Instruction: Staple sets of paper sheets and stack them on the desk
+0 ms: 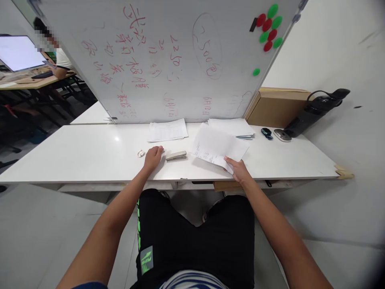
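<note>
My right hand (pixel 238 167) pinches the near corner of a few printed sheets (pixel 217 147), which tilt up off the white table (pixel 90 154). My left hand (pixel 153 156) rests on the table with its fingers loosely curled and nothing visible in it. Just right of its fingertips lies a grey stapler (pixel 176 155). A small white ring-shaped object (pixel 140 153) lies just left of that hand. One stack of papers (pixel 167 130) sits behind the stapler, and another stack (pixel 231 126) lies behind the held sheets.
A whiteboard (pixel 168 56) with red writing and coloured magnets (pixel 268 28) stands along the table's back edge. At the right are a cardboard box (pixel 278 106), a black bottle (pixel 315 112) on its side, a mouse (pixel 282 135) and a dark small object (pixel 266 133). Another person sits at a far-left desk.
</note>
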Motion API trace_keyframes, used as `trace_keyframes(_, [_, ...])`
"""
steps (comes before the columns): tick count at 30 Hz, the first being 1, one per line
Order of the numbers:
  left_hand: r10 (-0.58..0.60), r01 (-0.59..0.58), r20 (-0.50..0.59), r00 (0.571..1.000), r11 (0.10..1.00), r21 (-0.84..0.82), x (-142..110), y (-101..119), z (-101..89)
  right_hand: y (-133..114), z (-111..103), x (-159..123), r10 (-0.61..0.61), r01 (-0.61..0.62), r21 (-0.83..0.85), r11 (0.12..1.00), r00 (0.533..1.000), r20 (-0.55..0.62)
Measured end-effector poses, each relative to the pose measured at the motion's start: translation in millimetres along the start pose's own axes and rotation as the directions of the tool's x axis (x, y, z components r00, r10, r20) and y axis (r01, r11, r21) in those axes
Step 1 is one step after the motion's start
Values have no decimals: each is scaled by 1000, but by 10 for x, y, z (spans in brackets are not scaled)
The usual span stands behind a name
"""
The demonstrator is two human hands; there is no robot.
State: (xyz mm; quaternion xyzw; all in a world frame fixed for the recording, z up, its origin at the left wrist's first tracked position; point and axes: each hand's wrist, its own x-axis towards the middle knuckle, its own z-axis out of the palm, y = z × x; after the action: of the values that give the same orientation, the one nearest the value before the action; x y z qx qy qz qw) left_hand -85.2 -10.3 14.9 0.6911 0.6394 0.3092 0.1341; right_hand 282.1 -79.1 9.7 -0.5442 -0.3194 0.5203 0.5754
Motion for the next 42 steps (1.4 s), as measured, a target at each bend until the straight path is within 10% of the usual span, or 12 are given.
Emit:
trace_keyframes(33, [63, -73, 115, 991, 994, 85, -27, 46, 4, 22, -37, 89, 93, -91, -58, 994, 995, 25])
trace_keyframes(42, [385, -437, 306, 871, 891, 123, -24, 120, 71, -549, 942, 745, 76, -49, -140, 989, 978, 193])
